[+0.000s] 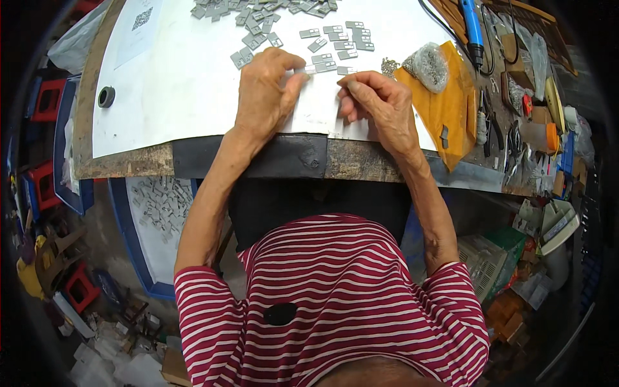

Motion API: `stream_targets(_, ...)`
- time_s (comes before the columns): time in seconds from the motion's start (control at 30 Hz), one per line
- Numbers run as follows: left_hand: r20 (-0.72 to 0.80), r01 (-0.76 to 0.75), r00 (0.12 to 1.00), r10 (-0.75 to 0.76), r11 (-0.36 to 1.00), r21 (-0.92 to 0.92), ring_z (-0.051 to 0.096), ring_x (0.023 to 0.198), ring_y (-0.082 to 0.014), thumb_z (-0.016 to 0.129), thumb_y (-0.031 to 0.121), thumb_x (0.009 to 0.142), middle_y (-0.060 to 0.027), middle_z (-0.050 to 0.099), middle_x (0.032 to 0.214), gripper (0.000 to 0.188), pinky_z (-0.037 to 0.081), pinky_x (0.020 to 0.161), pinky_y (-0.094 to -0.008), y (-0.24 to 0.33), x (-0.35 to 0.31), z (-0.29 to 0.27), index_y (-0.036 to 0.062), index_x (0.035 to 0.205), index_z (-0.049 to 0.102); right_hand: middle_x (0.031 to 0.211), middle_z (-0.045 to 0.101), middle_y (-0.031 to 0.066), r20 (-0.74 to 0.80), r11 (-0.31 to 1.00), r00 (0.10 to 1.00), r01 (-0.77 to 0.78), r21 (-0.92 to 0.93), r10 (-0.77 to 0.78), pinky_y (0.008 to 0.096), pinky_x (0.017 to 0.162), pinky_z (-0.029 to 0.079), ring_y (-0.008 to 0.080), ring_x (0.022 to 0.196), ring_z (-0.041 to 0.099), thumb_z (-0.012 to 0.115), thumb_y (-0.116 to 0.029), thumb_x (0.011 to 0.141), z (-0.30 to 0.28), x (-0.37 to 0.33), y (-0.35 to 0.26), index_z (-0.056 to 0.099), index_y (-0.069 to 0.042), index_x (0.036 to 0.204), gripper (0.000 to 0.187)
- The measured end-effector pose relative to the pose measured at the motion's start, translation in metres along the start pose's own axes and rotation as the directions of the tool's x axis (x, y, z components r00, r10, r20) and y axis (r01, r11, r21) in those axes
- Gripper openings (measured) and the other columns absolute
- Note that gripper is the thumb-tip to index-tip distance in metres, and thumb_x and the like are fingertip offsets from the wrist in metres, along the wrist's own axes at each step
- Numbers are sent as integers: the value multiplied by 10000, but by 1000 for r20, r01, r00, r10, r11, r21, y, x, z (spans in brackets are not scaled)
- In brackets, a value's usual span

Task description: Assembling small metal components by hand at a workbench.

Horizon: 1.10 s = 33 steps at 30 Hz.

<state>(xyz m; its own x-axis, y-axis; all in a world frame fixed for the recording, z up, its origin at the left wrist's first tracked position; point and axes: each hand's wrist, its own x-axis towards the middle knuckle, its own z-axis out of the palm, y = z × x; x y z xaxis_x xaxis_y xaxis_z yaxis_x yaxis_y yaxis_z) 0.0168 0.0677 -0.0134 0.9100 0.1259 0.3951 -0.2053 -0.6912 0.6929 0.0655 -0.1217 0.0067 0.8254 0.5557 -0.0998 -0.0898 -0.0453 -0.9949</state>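
Observation:
Over white paper [193,97] on the bench, my left hand [265,93] is closed, thumb and forefinger curled close together beside the small flat grey pieces. Whatever lies between those fingertips is too small to make out. My right hand [385,106] pinches thumb against forefinger just below the same group; what it grips, if anything, cannot be made out. Small grey rectangular pieces with cut-outs [345,46] lie in loose rows just beyond both hands. A larger heap of similar grey pieces [258,18] spreads toward the far edge.
Right of my right hand, a clear bag of small metal parts [429,66] rests on an orange-yellow envelope [445,109], beside loose tiny parts [389,67]. A blue-handled tool [472,29] stands beyond. A black ring [106,97] sits far left. Below the bench is a blue-rimmed tray [132,258].

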Motion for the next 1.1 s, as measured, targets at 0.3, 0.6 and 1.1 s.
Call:
stream_targets(0.3, -85, 30, 996, -12, 977, 211, 492, 815, -219, 653, 118, 712, -47, 566, 796, 111, 344, 746, -358, -18, 9, 14, 70, 812, 655, 657, 582, 49, 31, 986, 999, 0, -166, 6, 189, 508, 447, 71, 560, 539, 515, -58, 862, -4, -27, -7, 592, 48, 941, 153)
stream_targets(0.6, -58, 66, 997, -53, 964, 258, 491, 835, -220, 670, 140, 704, -33, 581, 806, 146, 326, 734, -373, -16, 13, 14, 94, 841, 663, 948, 537, 183, 686, 764, 656, 253, -594, 316, 386, 622, 470, 347, 761, 576, 531, -42, 788, -2, -98, 29, 525, 21, 1027, 246)
stream_targets(1.1, -74, 46, 997, -29, 969, 242, 485, 838, -219, 653, 147, 708, -41, 548, 827, 197, 311, 748, -364, -13, 10, 10, 97, 897, 627, 1274, 425, 195, 650, -546, 749, 493, -677, -129, 519, 995, 308, 368, 1197, 382, 446, -292, 850, -41, -125, 159, 442, -26, 1264, 492)
